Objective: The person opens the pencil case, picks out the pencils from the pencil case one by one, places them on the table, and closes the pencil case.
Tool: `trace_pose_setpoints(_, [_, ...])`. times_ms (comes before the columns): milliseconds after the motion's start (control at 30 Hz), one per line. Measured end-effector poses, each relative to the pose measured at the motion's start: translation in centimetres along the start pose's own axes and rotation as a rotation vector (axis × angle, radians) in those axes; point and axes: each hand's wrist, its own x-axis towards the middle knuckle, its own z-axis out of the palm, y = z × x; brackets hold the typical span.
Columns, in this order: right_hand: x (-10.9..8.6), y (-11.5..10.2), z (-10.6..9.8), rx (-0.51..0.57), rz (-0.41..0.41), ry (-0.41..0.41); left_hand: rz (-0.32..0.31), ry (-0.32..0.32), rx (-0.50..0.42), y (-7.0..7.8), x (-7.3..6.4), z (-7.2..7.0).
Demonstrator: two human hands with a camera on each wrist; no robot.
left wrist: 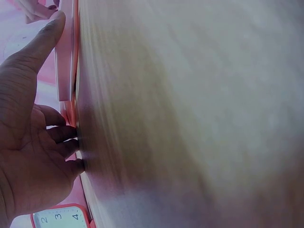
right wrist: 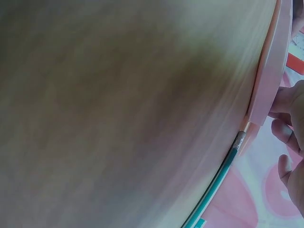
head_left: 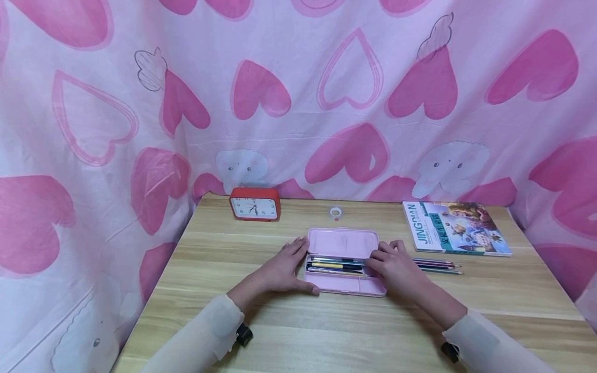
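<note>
A pink pencil case [head_left: 331, 284] lies unfolded on the table, its lid [head_left: 342, 242] tilted back. Several pens and pencils [head_left: 336, 266] lie lengthwise inside, one with a yellow part. My left hand [head_left: 282, 267] rests at the case's left end, fingers spread, thumb at the front corner; the left wrist view shows the thumb along the case's edge [left wrist: 65, 76]. Over the right end is my right hand [head_left: 396, 269], fingers bent down into the case; whether they hold something is hidden. Several pencils [head_left: 436, 265] lie on the table right of that hand.
At the back left of the wooden table [head_left: 289, 331] stands a red clock [head_left: 255, 204]. A small tape roll [head_left: 335, 212] lies behind the case. A book [head_left: 457, 228] with an illustrated cover lies at the back right. A heart-patterned pink curtain [head_left: 345, 150] hangs behind.
</note>
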Motion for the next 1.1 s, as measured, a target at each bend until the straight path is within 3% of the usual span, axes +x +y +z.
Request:
trace_pose_setpoints(633, [1.7,-0.8,-1.7,0.152,0.017,0.037,0.001,0.004,-0.005,0.2,-0.1,0.0])
trace_pose_setpoints(1100, [3.8,-1.4,-2.3,0.11,0.053,-0.09,-0.009,0.005,-0.011,0.2,-0.1,0.0])
